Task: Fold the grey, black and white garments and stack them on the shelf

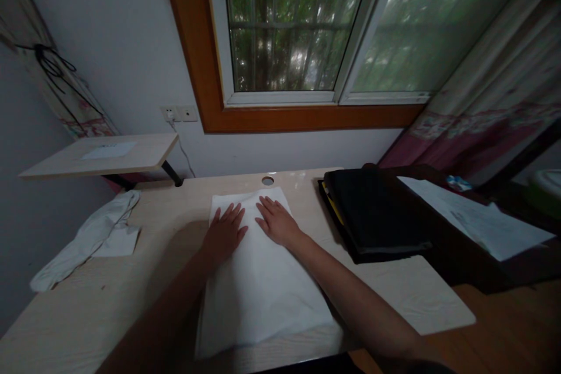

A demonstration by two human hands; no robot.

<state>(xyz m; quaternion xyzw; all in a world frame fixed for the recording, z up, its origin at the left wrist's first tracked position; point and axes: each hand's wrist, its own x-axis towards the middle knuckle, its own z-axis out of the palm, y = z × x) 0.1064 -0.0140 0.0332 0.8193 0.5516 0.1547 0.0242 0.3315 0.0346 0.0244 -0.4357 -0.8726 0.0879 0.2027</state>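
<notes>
A white cloth [263,292], laid out as a long flat rectangle, lies on the light wooden desk in front of me. My left hand [224,232] rests palm down near its far left edge, fingers spread. Close to the far right corner of the same cloth, my right hand [276,221] also lies flat with its fingers apart. Neither hand grips anything. Both forearms reach in from the near side, and the right one covers part of the cloth's right edge.
Another crumpled white cloth [94,234] lies at the desk's left, by a raised shelf [149,152]. A black folder [372,210] sits on the right. Beyond it, a white sheet [473,216] rests on dark furniture. A cable hole [267,180] is near the desk's [170,257] back edge.
</notes>
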